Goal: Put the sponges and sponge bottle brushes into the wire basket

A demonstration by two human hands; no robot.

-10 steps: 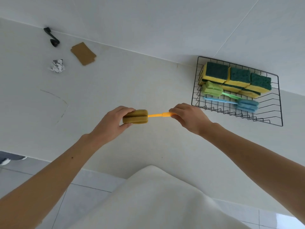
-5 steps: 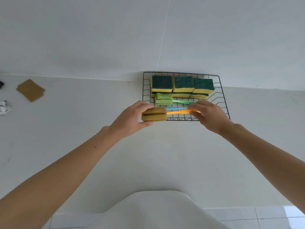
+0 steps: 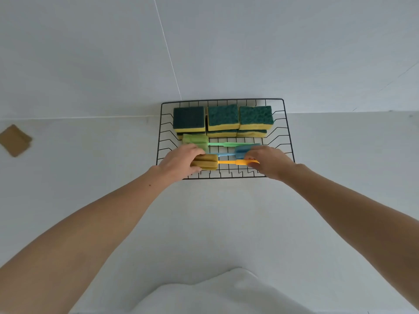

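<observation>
A black wire basket (image 3: 289, 141) stands against the wall on the white counter. Green-and-yellow sponges (image 3: 223, 117) are stacked along its back. In front of them lie a green bottle brush (image 3: 195, 141) and a blue bottle brush (image 3: 243, 149). An orange bottle brush (image 3: 227, 162) with an olive-yellow sponge head lies across the basket's front part. My left hand (image 3: 181, 160) grips its sponge head, and my right hand (image 3: 268, 160) pinches the end of its orange handle. Whether the brush rests on the wires I cannot tell.
A brown cardboard piece (image 3: 14, 140) lies on the counter at the far left. White wall panels rise behind the basket. A white garment (image 3: 226, 293) fills the bottom centre of the view.
Both hands carried the orange brush right and forward from over the bare counter into the basket's front part. The view swung, so the basket now sits centred.
</observation>
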